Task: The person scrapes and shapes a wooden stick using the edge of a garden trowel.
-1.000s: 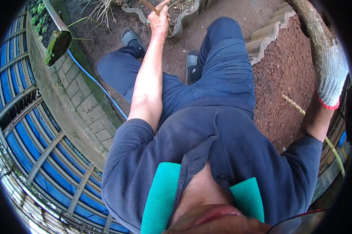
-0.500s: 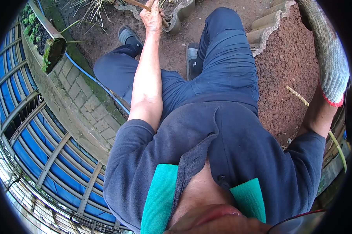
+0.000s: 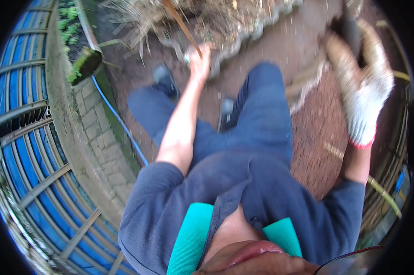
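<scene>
My bare left hand (image 3: 200, 64) is closed around the lower end of a thin brown wooden stick (image 3: 181, 27), beside the wavy edging around dry grass. On my right hand (image 3: 365, 82) is a knitted white glove, soiled brown over the fingers, with a red cuff. Its fingers and thumb lie around a dark, blurred object (image 3: 350, 36) at the upper right. What this object is cannot be made out. Below the gloved hand lies a mound of reddish-brown soil (image 3: 312, 146).
Dry grass (image 3: 147, 18) fills the top, bordered by wavy edging (image 3: 243, 43). A mossy open-ended channel (image 3: 87, 64), blue hose (image 3: 119, 120) and brick paving (image 3: 97, 128) are at left. Corrugated pieces (image 3: 303, 87) edge the soil; a jointed stalk (image 3: 383, 195) lies right.
The view has shifted, showing more of the grass bed. My gloved right hand has moved inward from the right edge, with a dark object now visible in it. My left hand still holds the stick.
</scene>
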Motion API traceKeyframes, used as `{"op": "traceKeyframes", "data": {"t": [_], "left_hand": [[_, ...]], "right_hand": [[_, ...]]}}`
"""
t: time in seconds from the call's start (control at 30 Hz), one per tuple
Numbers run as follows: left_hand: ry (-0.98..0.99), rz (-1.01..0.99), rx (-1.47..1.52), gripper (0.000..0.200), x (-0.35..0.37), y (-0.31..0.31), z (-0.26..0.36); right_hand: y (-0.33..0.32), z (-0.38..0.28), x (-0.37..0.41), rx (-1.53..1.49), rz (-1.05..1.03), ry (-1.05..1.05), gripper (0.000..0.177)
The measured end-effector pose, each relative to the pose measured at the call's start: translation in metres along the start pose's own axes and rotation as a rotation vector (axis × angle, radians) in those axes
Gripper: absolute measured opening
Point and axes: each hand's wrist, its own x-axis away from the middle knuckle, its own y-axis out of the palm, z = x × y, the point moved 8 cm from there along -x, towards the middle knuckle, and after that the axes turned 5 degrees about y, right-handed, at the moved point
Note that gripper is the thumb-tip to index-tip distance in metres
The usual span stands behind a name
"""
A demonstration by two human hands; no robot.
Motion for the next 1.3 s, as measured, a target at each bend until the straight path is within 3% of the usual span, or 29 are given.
{"op": "traceKeyframes", "data": {"t": [0.03,0.1,0.13,0.27,0.37,0.43,0.47,0.63,0.67,0.77,0.83,0.93,0.97,1.07,1.13,1.2,1.23,1.3], "left_hand": [[-0.036,-0.018,0.004,0.024,-0.001,0.005,-0.005],[-0.126,-0.051,0.055,0.022,0.001,0.011,-0.008],[-0.185,-0.063,0.095,0.02,0.004,0.013,-0.008],[-0.115,-0.004,0.116,0.019,0.007,0.013,0.002],[-0.093,-0.017,0.121,0.019,0.007,0.014,0.002],[-0.078,-0.017,0.107,0.019,0.007,0.017,-0.005],[-0.06,-0.015,0.08,0.019,0.008,0.019,-0.013],[0.009,-0.011,0.04,0.019,0.013,0.021,-0.005],[0.02,-0.013,0.029,0.019,0.012,0.02,-0.001],[0.047,-0.021,0.007,0.02,0.011,0.022,-0.001],[0.022,-0.038,-0.026,0.021,0.013,0.021,-0.012],[-0.021,-0.006,-0.029,0.021,0.015,0.022,-0.02],[0.102,0.023,-0.048,0.022,0.018,0.018,-0.008],[0.002,-0.014,-0.071,0.02,0.017,0.017,-0.004],[-0.067,-0.044,-0.108,0.019,0.018,0.019,-0.007],[0.074,0.062,-0.139,0.018,0.018,0.017,-0.005],[0.141,0.112,-0.156,0.017,0.018,0.017,-0.006],[0.06,0.087,-0.134,0.018,0.019,0.017,-0.01]], "right_hand": [[-0.002,-0.006,-0.01,0.105,-0.087,-0.093,0.043],[-0.007,-0.024,-0.02,0.239,-0.125,-0.308,0.042],[-0.015,-0.037,-0.024,0.237,-0.086,-0.276,0.042],[-0.045,-0.043,-0.035,-0.11,0.108,-0.263,0.042],[-0.025,-0.067,-0.03,0.111,0.135,-0.361,0.035],[0.026,-0.05,-0.027,0.382,-0.157,-0.483,0.034],[0.042,-0.041,-0.022,0.544,-0.198,-0.551,0.034],[-0.009,-0.064,-0.038,0.136,0.032,-0.359,0.036],[-0.01,-0.051,-0.043,0.186,0.061,-0.34,0.036],[0.022,-0.043,-0.037,0.176,0.081,-0.592,0.039],[0.075,-0.024,-0.024,0.636,-0.423,-0.382,0.039],[0.046,-0.036,-0.024,0.378,-0.122,-0.451,0.038],[0.028,-0.045,-0.026,0.197,0.0,-0.382,0.039],[0.017,-0.042,-0.024,0.178,0.173,-0.279,0.039],[0.055,-0.033,-0.005,0.332,-0.048,-0.482,0.038],[0.061,-0.03,0.001,0.409,-0.197,-0.578,0.039],[0.045,-0.039,-0.003,0.29,-0.097,-0.599,0.039],[0.013,-0.044,-0.013,0.226,0.062,-0.374,0.037]]}}
